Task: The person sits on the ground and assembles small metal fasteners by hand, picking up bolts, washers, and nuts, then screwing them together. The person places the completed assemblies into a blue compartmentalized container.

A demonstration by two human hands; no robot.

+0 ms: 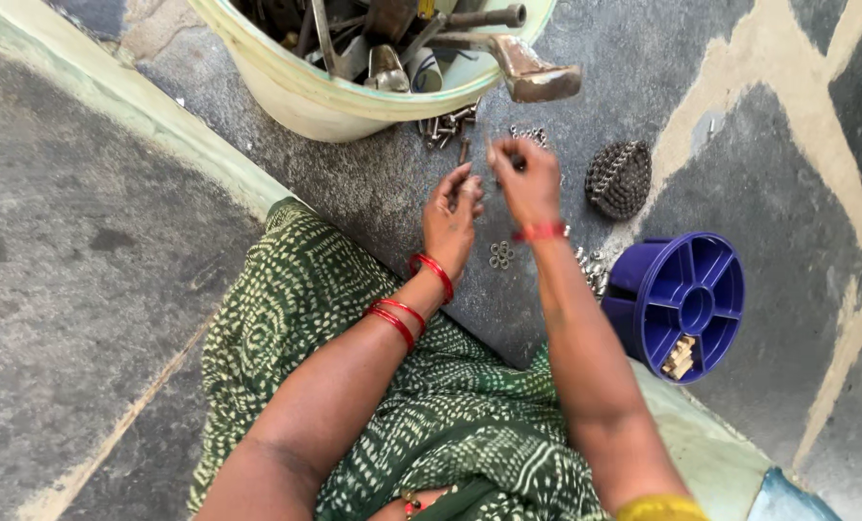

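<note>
My left hand [453, 214] and my right hand [525, 178] are raised close together over the stone floor, each with its fingers pinched on a small metal part; what exactly each holds is too small to tell, maybe a bolt and a nut. Red bangles circle my left wrist, and a red thread my right. Below the hands lie a cluster of small washers [500, 255] and a heap of nuts [593, 269]. Loose bolts [447, 125] lie further off beside the bucket.
A pale plastic bucket [305, 92] full of metal tools stands ahead, a hammer head [537, 77] sticking over its rim. A coiled bicycle chain [618, 178] lies right. A blue compartment organiser [686, 304] holding small tan pieces sits at right. Green patterned cloth covers my lap.
</note>
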